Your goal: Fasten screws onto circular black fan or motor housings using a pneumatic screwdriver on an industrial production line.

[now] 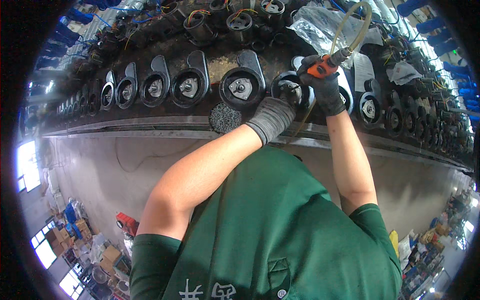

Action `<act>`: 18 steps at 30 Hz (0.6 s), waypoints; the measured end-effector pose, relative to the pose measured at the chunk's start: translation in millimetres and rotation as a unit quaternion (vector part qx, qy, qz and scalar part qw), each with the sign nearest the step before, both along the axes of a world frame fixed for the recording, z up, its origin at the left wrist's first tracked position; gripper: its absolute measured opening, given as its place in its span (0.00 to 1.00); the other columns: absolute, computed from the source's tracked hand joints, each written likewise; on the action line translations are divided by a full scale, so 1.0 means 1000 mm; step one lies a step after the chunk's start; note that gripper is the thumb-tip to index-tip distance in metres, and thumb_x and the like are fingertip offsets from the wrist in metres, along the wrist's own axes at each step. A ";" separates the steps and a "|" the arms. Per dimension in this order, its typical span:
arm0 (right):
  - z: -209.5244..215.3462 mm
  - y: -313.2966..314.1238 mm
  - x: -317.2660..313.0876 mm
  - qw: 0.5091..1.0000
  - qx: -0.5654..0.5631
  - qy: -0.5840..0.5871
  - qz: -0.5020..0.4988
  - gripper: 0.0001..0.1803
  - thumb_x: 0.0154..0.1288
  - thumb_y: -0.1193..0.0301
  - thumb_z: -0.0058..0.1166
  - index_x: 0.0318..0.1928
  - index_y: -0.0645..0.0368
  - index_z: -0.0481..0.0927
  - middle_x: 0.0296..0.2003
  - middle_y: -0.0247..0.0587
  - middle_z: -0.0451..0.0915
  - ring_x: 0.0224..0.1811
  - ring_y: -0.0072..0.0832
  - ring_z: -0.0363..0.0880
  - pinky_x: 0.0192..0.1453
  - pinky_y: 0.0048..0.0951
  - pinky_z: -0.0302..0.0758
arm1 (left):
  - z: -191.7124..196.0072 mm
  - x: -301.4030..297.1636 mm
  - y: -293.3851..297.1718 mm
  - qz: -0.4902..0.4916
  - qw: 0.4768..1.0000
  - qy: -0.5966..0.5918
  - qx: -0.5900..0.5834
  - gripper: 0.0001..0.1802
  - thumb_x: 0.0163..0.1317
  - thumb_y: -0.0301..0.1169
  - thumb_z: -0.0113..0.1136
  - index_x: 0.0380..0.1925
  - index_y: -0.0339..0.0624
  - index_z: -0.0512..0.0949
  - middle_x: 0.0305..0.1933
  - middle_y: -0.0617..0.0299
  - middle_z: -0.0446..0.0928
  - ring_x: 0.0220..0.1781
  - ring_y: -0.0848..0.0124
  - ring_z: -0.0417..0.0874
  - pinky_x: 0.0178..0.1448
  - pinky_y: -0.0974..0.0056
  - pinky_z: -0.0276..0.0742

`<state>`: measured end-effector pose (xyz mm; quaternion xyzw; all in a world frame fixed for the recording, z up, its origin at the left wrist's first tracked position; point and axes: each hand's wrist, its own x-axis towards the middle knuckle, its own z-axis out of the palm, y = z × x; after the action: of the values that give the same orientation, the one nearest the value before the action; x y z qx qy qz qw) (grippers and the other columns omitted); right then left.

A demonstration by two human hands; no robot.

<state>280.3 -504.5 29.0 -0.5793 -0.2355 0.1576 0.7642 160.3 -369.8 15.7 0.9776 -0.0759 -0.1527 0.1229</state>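
My right hand, in a dark grey glove, is wrapped round an orange air tool. A clear air hose runs up from the tool's metal fitting. The tool is held above a round black housing with a silver metal part in its middle. My left hand, in a grey knit glove, reaches into that housing with its fingers closed at the silver part. What they pinch is too small and dark to make out. Just left stands another black housing with a silver centre plate.
Similar housings line the bench to both sides. Black motor bodies with coloured wires stand behind them, beside clear plastic wrap. A round heap of small dark pieces sits at the bench's metal front edge.
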 end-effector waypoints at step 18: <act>0.001 -0.030 -0.039 0.996 0.044 0.021 -0.070 0.28 0.50 0.82 0.71 0.54 0.62 0.78 0.48 0.43 0.84 0.45 0.30 0.84 0.45 0.31 0.85 | 0.009 -0.011 0.020 -0.036 0.994 -0.097 0.024 0.12 0.62 0.28 0.54 0.44 0.49 0.83 0.38 0.57 0.85 0.40 0.57 0.88 0.41 0.53 0.83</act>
<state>240.9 -534.3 30.1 -0.5565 -0.1850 0.1052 0.8031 149.1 -349.6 24.4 0.9872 -0.1189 -0.0631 0.0857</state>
